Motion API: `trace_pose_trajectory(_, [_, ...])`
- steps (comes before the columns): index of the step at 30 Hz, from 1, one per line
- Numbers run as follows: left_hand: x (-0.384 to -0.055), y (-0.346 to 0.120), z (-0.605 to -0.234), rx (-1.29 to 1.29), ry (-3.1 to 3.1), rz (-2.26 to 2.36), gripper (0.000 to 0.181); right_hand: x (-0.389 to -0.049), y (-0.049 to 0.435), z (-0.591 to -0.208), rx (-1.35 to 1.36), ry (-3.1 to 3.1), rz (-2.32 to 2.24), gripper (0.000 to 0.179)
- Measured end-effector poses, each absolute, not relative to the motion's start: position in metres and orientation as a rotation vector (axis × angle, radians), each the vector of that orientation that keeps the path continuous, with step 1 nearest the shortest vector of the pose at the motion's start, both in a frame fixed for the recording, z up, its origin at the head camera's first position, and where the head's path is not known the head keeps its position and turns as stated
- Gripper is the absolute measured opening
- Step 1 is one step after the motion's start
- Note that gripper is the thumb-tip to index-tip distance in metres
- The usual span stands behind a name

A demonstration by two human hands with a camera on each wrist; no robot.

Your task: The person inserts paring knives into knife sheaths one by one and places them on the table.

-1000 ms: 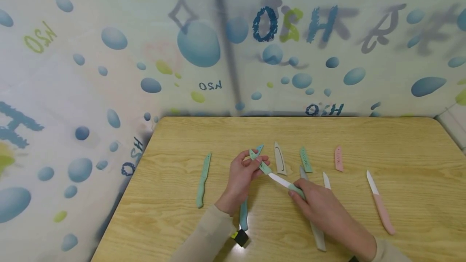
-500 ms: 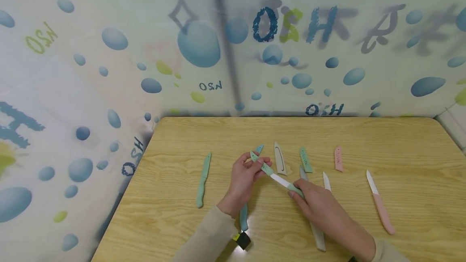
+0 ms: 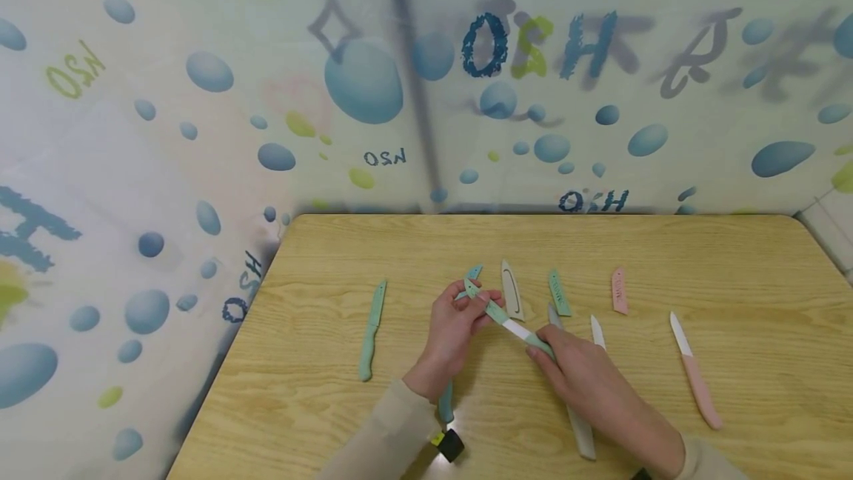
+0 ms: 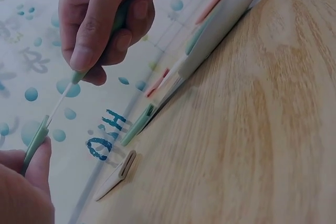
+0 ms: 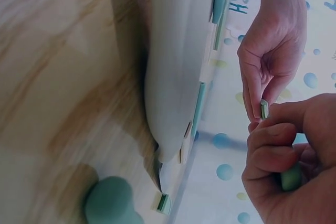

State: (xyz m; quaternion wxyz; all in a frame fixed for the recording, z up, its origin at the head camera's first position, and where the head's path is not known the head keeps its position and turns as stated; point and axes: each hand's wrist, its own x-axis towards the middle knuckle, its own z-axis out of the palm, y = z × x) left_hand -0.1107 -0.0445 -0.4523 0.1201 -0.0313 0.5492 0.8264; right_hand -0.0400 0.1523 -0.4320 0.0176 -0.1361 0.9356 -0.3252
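Observation:
My left hand (image 3: 452,328) pinches a green knife sheath (image 3: 496,312) between thumb and fingers, above the table. My right hand (image 3: 589,372) grips the green handle (image 3: 543,347) of a knife, its fingers curled round it. The white blade (image 3: 517,329) points up and left, and its front part is inside the sheath. A short stretch of bare blade shows between the two hands. In the left wrist view the sheath (image 4: 37,142) and blade (image 4: 60,99) lie nearly in line. Beneath my left hand is a blue knife handle (image 3: 446,400), partly covered.
A green sheathed knife (image 3: 372,332) lies left on the table. White (image 3: 512,290), green (image 3: 560,292) and pink (image 3: 620,291) sheaths lie farther back. A grey-white knife (image 3: 581,424) and another blade (image 3: 597,330) lie by my right hand; a pink knife (image 3: 697,384) lies right.
My left hand has moved slightly right and down with the sheath, toward my right hand. Less of the white blade shows now. The right hand has barely moved.

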Motion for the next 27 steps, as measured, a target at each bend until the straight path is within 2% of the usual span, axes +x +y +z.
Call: trace_pose_trajectory(27, [-0.102, -0.033, -0.447, -0.082, 1.551, 2.449, 0.02, -0.044, 0.135, -0.43, -0.415, 2.973, -1.071, 0.008])
